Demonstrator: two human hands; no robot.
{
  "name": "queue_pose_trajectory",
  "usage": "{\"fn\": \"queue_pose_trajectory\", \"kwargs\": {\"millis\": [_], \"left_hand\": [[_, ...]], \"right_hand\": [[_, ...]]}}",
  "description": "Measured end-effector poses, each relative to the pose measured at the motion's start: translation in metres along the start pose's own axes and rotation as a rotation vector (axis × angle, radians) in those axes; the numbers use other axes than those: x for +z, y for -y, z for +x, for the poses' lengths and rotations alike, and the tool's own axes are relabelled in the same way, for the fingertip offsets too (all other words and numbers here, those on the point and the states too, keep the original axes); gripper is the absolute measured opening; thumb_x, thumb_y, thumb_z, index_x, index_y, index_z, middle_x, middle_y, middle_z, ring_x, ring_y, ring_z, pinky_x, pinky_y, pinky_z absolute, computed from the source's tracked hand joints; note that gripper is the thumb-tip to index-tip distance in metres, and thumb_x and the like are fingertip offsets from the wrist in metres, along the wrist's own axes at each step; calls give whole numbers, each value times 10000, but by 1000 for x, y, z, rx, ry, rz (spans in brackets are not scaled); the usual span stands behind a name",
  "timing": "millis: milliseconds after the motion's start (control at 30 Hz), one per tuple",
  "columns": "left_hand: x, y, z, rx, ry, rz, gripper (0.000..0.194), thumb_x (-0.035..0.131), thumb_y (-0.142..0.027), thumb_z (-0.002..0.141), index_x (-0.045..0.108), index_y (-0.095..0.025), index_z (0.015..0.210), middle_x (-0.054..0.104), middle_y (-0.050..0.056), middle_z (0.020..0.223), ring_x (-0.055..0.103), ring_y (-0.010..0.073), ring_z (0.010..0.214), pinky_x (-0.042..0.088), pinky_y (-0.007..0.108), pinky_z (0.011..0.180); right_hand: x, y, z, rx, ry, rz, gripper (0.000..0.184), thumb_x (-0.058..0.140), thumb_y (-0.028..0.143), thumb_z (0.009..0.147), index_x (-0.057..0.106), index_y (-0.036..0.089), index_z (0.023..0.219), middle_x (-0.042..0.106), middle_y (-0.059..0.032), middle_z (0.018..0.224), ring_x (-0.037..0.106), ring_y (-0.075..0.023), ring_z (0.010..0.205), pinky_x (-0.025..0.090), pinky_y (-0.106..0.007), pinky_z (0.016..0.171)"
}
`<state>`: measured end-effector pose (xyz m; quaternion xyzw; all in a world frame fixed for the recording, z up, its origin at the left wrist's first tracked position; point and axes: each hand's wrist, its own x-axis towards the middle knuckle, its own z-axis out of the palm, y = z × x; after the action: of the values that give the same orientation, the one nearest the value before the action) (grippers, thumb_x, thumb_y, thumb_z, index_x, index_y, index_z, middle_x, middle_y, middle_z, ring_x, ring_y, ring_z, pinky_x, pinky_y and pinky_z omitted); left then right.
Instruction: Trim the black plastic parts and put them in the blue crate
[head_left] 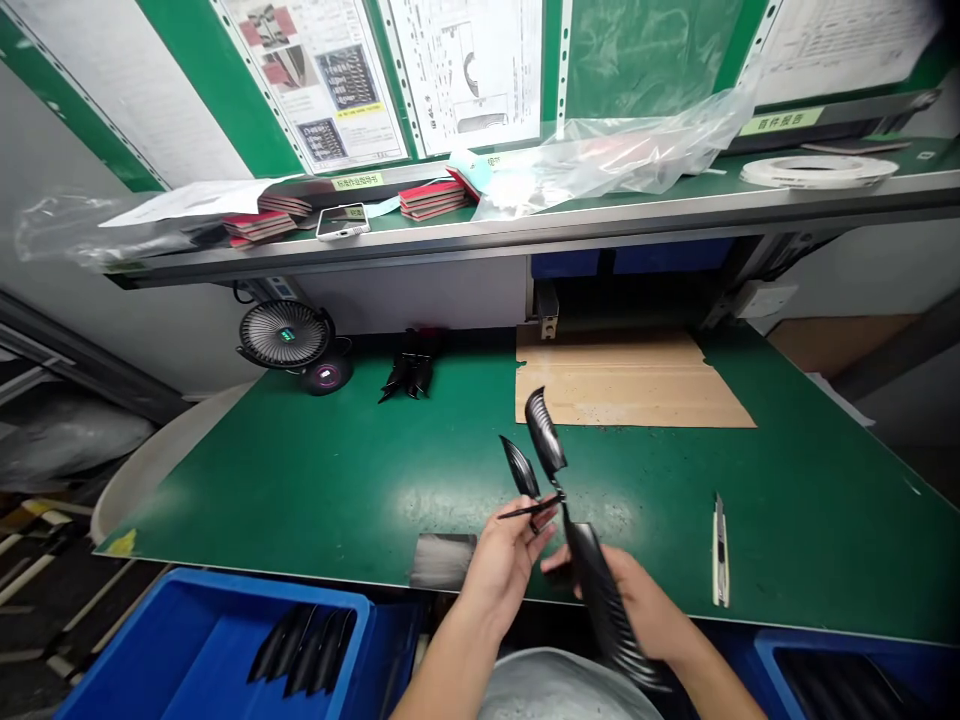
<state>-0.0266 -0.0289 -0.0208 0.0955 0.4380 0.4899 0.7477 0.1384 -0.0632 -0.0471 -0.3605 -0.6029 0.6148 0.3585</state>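
A green workbench (225,480) — steel shelf (480,240) above (instruction sheets (469,70) behind) — stands against a grey wall (412,295).

Left hand (501,572) raised upright, right hand (637,600) lower, just beside it

Place: factory assembly workshop
Signs: green-matted table (225,480), posted instruction sheets (469,75), blue parts bins (199,650)

Near-right blue plastic bin (825,652) cut off by frame edge; black parts inside too dark to count. Curved black ribbed piece (604,610) blurred at near end, hides part of right hand (637,600). Printed sheets (465,75) on far board: small print unreadable.
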Motion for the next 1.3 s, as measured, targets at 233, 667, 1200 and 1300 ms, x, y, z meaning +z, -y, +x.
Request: {"fn": "queue_pose_trajectory", "kwargs": {"millis": [233,667,1200,1300], "left_hand": [[-12,-30,3,195,19,337,216,618,-352,803,526,-159,771,410,-78,461,423,64,416,317,167,432],[-6,-30,-14,512,140,1129,296,395,-386,923,453,-181,717,412,-48,518,406,94,477,328,213,491],[-19,-27,-18,741,133,1096,199,443,-292,922,589,-160,894,645,53,748,590,143,687,453,251,619],[-17,-26,-13,442,20,708,262,557,-392,857,596,-134,870,638,45,718,567,117,602,453,221,553]], "right_hand": [[-42,-21,0,11,-246,399,370,508,497,898,594,253,1163,530,-124,1315,520,-298,1159,424,-481,952],[-49,40,18,-101,-411,425,256,633,362,856,622,226,1072,591,-98,1237,565,-232,1094,510,-367,875],[-90,-38,44,250,-769,-313,189,594,298,776,616,190,929,530,-125,1242,364,-331,1241,383,-436,954],[-89,-47,48,241,-794,-454,190,579,272,777,618,170,933,494,-166,1280,297,-366,1281,241,-541,1040]]}}
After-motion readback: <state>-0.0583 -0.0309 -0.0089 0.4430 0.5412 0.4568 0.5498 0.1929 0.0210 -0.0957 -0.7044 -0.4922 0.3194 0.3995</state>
